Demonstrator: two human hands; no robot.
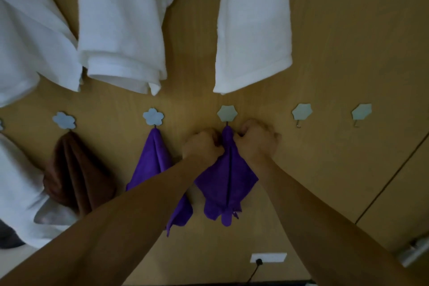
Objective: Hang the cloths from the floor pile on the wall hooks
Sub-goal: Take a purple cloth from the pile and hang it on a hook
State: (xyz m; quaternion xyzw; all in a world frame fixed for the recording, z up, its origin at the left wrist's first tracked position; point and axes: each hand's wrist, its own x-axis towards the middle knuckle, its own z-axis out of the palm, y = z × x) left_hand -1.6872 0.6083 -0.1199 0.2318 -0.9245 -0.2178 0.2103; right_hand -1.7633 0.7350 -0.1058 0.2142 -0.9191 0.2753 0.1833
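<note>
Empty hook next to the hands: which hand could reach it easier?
Probably the right hand: it holds the purple cloth on the side nearest the empty hook; the left hand is farther.

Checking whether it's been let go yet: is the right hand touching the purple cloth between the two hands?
Touching. The head view shows the right hand with curled fingers pinching the purple cloth just under its flower hook.

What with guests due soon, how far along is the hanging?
Done: a brown cloth and a purple cloth are hung. In hand: the left hand and right hand grip a second purple cloth at the middle hook. Left: two bare hooks on the right; the floor pile is out of view.
</note>
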